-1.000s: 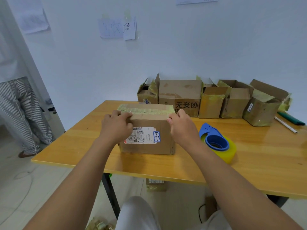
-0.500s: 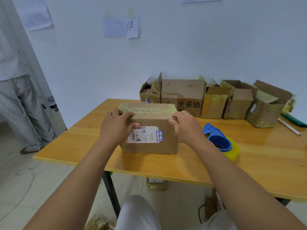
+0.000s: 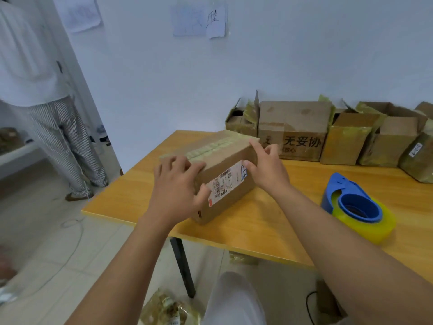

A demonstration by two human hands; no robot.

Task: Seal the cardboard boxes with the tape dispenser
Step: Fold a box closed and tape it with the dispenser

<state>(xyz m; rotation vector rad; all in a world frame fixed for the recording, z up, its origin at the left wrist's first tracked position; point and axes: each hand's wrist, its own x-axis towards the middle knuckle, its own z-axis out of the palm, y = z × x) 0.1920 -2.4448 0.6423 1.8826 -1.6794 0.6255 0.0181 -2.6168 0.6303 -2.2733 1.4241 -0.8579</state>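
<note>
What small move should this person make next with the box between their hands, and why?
Probably finish turning the taped box and set it flat. The left hand and right hand touch its ends, it sits skewed on the table, and the tape dispenser lies untouched to the right.

Two bare forearms without sleeves, left hand (image 3: 177,184) and right hand (image 3: 267,170) ungloved, no rings or watch visible, knee in light grey-white trousers (image 3: 234,299) at six o'clock

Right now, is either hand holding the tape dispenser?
No, the tape dispenser lies alone on the table; both hands are at the box.
</note>
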